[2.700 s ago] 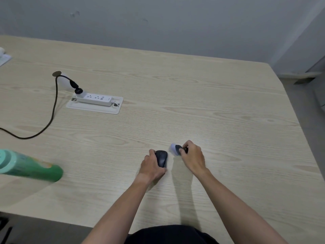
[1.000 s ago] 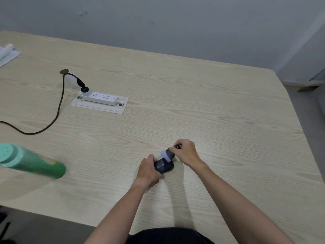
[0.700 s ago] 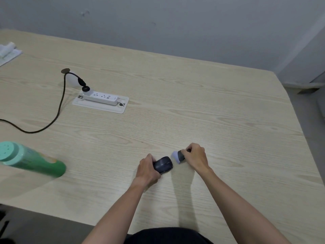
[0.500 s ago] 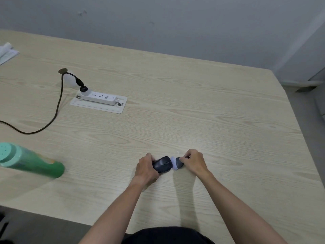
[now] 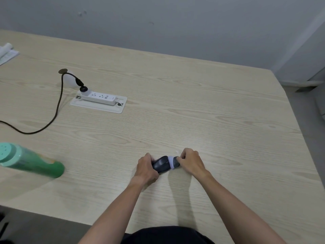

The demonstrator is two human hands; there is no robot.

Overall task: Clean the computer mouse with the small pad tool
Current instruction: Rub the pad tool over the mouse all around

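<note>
A dark computer mouse (image 5: 161, 164) lies on the wooden table (image 5: 193, 111) near its front edge. My left hand (image 5: 146, 167) grips the mouse from its left side. The small pad tool (image 5: 173, 162) has a dark body and a pale round pad, and its pad presses against the right end of the mouse. My right hand (image 5: 191, 162) is closed around the tool's body, hiding its rear part.
A green bottle (image 5: 29, 161) with a mint cap lies on its side at the left. A white power strip (image 5: 99, 98) sits on a plate, with a black cable (image 5: 52, 117) curving away left. Papers (image 5: 7, 53) lie at the far left.
The pad tool left the top of the mouse, pulled back to the right, then came in again against the mouse's right end. My left hand kept hold of the mouse.
</note>
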